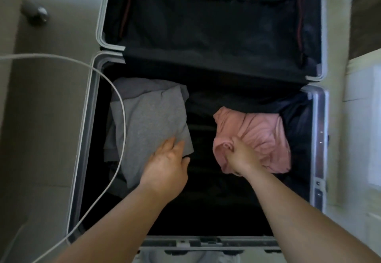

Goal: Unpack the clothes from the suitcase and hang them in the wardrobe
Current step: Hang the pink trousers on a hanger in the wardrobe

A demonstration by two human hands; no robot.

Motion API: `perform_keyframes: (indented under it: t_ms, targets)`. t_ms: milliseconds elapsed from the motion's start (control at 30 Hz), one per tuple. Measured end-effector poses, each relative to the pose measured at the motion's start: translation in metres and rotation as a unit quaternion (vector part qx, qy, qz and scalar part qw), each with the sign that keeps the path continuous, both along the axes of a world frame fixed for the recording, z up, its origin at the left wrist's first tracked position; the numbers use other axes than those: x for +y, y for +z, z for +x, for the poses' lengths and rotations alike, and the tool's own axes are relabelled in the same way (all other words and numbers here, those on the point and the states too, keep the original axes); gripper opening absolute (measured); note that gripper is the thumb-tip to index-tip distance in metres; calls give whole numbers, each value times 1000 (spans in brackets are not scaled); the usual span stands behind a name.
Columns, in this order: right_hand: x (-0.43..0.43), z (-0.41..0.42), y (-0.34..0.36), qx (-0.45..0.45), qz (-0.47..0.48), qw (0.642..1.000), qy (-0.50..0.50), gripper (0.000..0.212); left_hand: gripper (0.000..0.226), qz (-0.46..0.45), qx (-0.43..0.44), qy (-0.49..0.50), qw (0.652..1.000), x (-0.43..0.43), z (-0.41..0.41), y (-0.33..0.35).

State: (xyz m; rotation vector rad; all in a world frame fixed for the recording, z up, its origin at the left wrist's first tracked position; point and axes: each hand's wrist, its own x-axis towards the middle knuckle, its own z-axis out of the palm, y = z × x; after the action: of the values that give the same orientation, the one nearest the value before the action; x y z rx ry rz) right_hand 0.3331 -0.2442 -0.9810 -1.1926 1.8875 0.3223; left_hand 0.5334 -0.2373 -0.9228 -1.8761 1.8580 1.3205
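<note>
An open silver suitcase point(318, 143) lies flat below me, its lid half with a dark zipped liner at the top. In the near half, a folded grey garment point(148, 122) sits at the left on other grey clothes, and a crumpled pink garment point(259, 137) sits at the right. My left hand point(167, 165) touches the grey garment's near right corner; its fingertips look tucked at the edge, and the grip is unclear. My right hand point(239, 157) grips a bunch of the pink garment near its collar.
A white cable point(121, 106) loops from the left across the suitcase's left side and the grey clothes. A round grey object point(41, 13) stands on the floor at the upper left. Pale furniture point(365, 97) lines the right edge. Dark lining shows between the two garments.
</note>
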Motion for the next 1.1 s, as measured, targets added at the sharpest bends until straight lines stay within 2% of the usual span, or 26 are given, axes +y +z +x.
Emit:
perform_keyframes:
  t_ms: [100,200,267,400,533,600,667,733,833,967,1033,1100]
  targets:
    - [-34,-13,77,-63,-79,979,-176,28,52,3,26,20,999,-10,-11,59]
    - [-62,-18,164,-148,-91,955,-239,18,54,-16,76,41,996,-26,-21,127]
    - [-74,-14,220,-218,-73,949,-217,22,58,-20,112,75,991,-37,-26,173]
    - [-86,5,345,-290,-38,945,-147,27,68,-24,193,127,973,-64,-25,290]
    - [-89,28,470,-345,-42,932,-105,34,49,8,333,184,925,-73,-14,412]
    - [-89,39,520,-352,-51,932,-68,35,52,0,357,224,907,-73,-10,461]
    - [-89,48,572,-352,-68,933,-41,38,36,-42,350,253,901,-74,-6,512]
    - [-89,51,620,-359,-95,928,-20,41,16,-91,307,252,913,-75,0,557]
    - [-83,47,691,-368,-130,921,-8,33,28,-145,275,232,922,-75,10,626]
    - [-73,33,753,-377,-147,915,-2,20,27,-204,237,207,927,-73,20,696]
    - [-68,27,783,-339,-183,923,11,18,22,-236,232,187,925,-70,22,726]
    - [-68,17,806,-256,-239,936,39,26,17,-259,211,152,930,-70,22,748]
